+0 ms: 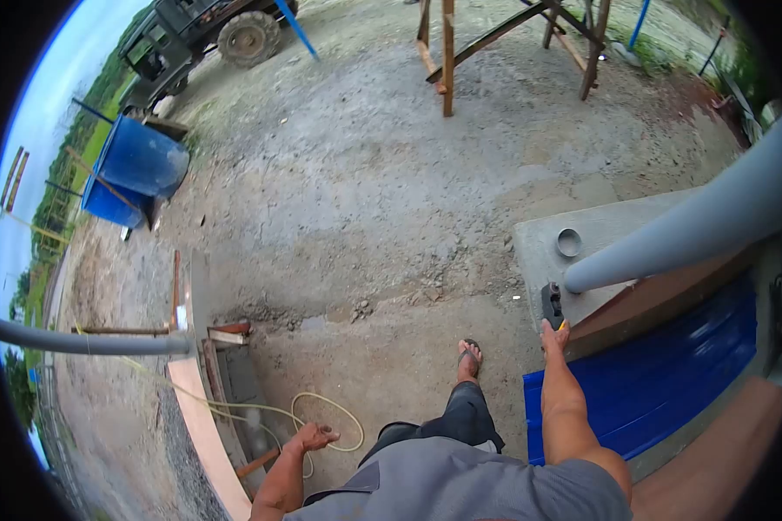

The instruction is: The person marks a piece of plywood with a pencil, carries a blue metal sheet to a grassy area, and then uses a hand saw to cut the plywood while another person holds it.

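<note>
My right hand (pixel 554 337) is closed around a black hand tool (pixel 552 304) with a yellow-orange part near my fingers; its exact kind does not show clearly. It sits at the edge of a grey concrete ledge (pixel 539 247), beside the foot of a thick grey pipe column (pixel 669 234). On that ledge stands a short grey pipe ring (pixel 569 242). Low at the left, my left hand (pixel 314 437) hangs with its fingers loosely bent and apart. A pale yellow hose or cord (pixel 343 408) loops close around it, and I see no firm grip on it.
A blue corrugated sheet (pixel 660 373) lies right of my legs. On the left are a low wall (pixel 202 408), a grey pipe (pixel 104 340) and blue drums (pixel 139 161). Ahead are rough ground, a wooden frame (pixel 448 61) and a truck (pixel 182 48).
</note>
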Available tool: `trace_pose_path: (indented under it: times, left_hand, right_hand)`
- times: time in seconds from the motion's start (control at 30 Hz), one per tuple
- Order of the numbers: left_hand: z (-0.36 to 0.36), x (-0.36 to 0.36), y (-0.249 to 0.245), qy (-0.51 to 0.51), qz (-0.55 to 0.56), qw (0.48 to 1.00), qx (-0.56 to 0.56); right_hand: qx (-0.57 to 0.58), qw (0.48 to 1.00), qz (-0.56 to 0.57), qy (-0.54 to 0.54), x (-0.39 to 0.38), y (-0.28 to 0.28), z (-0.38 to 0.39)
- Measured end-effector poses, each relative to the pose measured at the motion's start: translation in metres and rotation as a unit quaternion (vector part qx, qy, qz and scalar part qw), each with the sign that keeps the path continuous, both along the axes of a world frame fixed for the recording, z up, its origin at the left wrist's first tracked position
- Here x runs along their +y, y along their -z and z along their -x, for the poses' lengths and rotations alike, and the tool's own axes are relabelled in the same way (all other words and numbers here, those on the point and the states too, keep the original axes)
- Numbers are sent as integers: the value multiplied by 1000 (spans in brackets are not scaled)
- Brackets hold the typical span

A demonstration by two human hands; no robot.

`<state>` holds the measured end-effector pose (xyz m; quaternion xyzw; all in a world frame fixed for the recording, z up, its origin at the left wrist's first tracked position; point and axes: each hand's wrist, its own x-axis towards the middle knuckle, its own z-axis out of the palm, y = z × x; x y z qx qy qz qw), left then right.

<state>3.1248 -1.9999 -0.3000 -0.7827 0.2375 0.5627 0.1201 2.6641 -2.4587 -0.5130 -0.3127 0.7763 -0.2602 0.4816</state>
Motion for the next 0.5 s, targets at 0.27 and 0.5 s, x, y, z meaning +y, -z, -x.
trace_pose_path:
  times: [0.27,0.5]
  left_hand:
    - [53,-64,-44,-153,95,983,-14]
    - [73,7,-53,-237,111,964,-49]
  right_hand:
    - [379,908,-43,-175,-54,62,-9]
    - [449,873,36,-184,-4,30,0]
